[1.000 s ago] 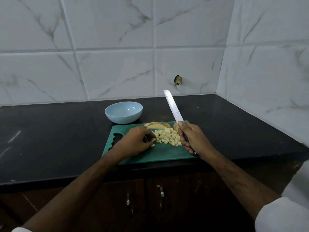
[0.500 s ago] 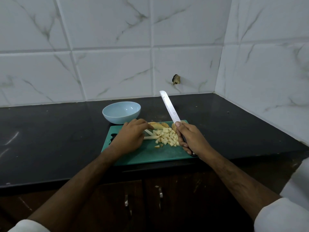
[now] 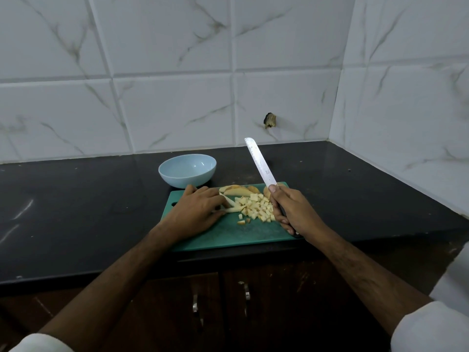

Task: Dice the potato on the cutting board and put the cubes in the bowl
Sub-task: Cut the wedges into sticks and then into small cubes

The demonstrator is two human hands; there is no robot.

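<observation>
Pale potato sticks (image 3: 232, 208) lie under left hand (image 3: 196, 212) fingertips; right hand (image 3: 291, 212) grips steel knife (image 3: 260, 163) raised; crosscutting seems next, pale-blue bowl (image 3: 187, 170) unfilled

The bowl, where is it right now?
In the head view the bowl sits on the counter just behind the cutting board's far left corner.

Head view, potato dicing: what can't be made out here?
- Knife handle: wrapped by the right hand.
- Potato strips: the left hand covers their near ends and its own fingertips.
- Cutting board left handle slot: mostly under that hand.
- Potato slices: count unclear.
</observation>
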